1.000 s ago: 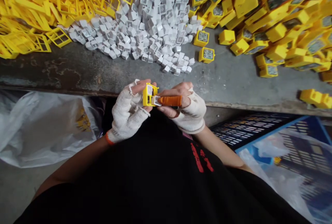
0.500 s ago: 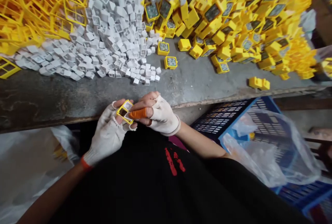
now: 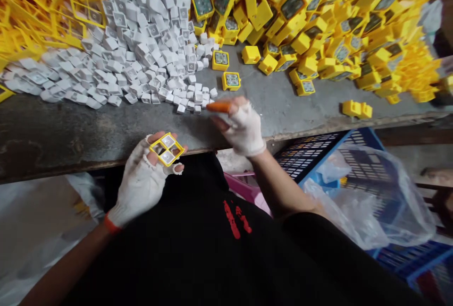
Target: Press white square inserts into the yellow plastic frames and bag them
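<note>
My left hand (image 3: 143, 181), in a white fingerless glove, grips a small yellow frame (image 3: 153, 147) divided into square openings. Two white caps (image 3: 167, 157) sit in diagonally opposite openings, and fingers show through the others. Over the table, my right hand (image 3: 240, 124) is gloved the same way, with an orange finger cover on one finger. Its fingers are apart and somewhat blurred, with nothing visible in them. They point at the near edge of a heap of loose white caps (image 3: 145, 67), close to a few caps (image 3: 193, 100) there.
Yellow frames (image 3: 38, 13) lie heaped at the back left of the grey table (image 3: 116, 126). Yellow block-shaped pieces (image 3: 297, 41) with grey faces pile up at the back right. A blue crate (image 3: 307, 155) with clear plastic bags (image 3: 371, 211) stands below on the right.
My right hand has left the yellow frame and moved up and right, over the table near the white caps. The frame stays in my left hand and now shows fully.
</note>
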Tool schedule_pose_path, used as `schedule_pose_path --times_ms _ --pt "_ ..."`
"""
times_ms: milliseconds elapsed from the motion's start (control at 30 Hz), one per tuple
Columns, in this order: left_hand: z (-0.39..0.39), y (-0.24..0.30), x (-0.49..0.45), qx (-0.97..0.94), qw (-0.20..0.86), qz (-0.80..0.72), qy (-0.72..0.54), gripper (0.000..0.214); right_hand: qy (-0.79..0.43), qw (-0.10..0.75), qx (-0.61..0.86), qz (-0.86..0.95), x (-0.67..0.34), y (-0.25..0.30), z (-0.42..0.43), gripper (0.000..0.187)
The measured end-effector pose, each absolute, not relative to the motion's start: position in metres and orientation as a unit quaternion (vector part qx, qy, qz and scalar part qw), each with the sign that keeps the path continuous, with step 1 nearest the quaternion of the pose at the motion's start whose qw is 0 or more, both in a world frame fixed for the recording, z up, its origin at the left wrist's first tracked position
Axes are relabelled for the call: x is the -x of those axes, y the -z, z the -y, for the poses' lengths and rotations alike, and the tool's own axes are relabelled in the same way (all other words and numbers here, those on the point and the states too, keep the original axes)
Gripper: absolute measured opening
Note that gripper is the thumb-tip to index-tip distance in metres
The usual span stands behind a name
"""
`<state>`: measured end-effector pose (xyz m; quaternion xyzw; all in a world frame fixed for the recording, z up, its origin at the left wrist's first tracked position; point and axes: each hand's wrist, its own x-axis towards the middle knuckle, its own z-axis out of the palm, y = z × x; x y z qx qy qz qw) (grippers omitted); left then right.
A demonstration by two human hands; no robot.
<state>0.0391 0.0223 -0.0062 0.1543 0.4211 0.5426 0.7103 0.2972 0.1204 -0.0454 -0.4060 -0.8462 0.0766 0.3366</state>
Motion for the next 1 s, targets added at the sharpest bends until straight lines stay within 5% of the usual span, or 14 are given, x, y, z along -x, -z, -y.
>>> schedule_pose_path --times_ms 100,200,300,433,567,733,1000 --pt "-0.024 0.006 -0.041 -0.151 0.715 -0.419 -0.538 0.040 -0.056 0.233 0.543 0.805 -0.313 0.061 -0.154 0.033" --pt "-0.024 0.005 -0.042 -0.143 0.721 -0.420 -0.532 0.036 -0.071 0.217 0.550 0.804 -0.316 0.070 -0.166 0.023" --pt "-0.025 0.007 -0.044 -0.135 0.728 -0.417 -0.527 0.030 -0.133 0.320 0.521 0.780 -0.313 0.069 -0.150 0.016" --pt "-0.026 0.010 -0.046 -0.133 0.759 -0.392 -0.502 0.030 -0.282 0.488 0.413 0.715 -0.298 0.060 -0.108 0.033" --pt "-0.024 0.009 -0.049 -0.131 0.776 -0.382 -0.484 0.024 -0.336 0.516 0.369 0.696 -0.275 0.050 -0.075 0.036" --pt "-0.020 0.010 -0.050 -0.124 0.784 -0.363 -0.487 0.028 -0.223 0.505 0.321 0.769 -0.266 0.047 -0.066 0.017" --pt "-0.019 0.012 -0.042 -0.119 0.814 -0.336 -0.458 0.036 -0.037 0.407 0.292 0.865 -0.282 0.045 -0.068 0.018"
